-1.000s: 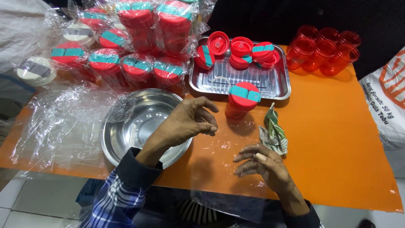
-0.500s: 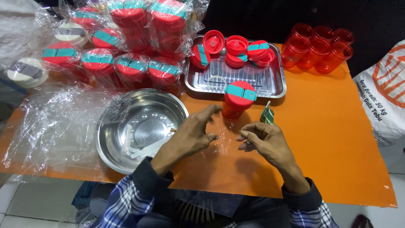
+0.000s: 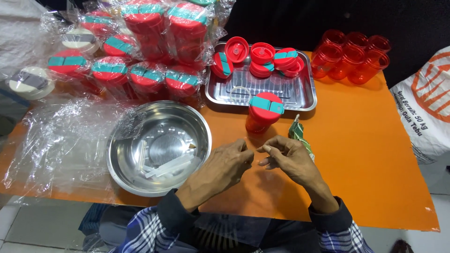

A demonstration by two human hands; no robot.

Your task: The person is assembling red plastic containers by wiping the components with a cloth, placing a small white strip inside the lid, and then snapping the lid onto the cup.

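Head view, left hand (image 3: 228, 165) and right hand (image 3: 287, 157) fingertips pinched together, nothing visibly held, above orange table (image 3: 375, 154).

A steel bowl (image 3: 159, 146) sits on the orange table (image 3: 370, 154) beside clear plastic wrap (image 3: 56, 145). Behind: wrapped red jars (image 3: 140, 51), a tray (image 3: 262, 91) of lids (image 3: 262, 54), empty cups (image 3: 349, 58), a white sack (image 3: 424, 107).

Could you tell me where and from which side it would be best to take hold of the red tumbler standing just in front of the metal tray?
Probably around the clear red body of the red tumbler, just under its wide lid, coming from the near side. It stands upright on the orange table, the metal tray crowds its far side, and both hands sit just in front.
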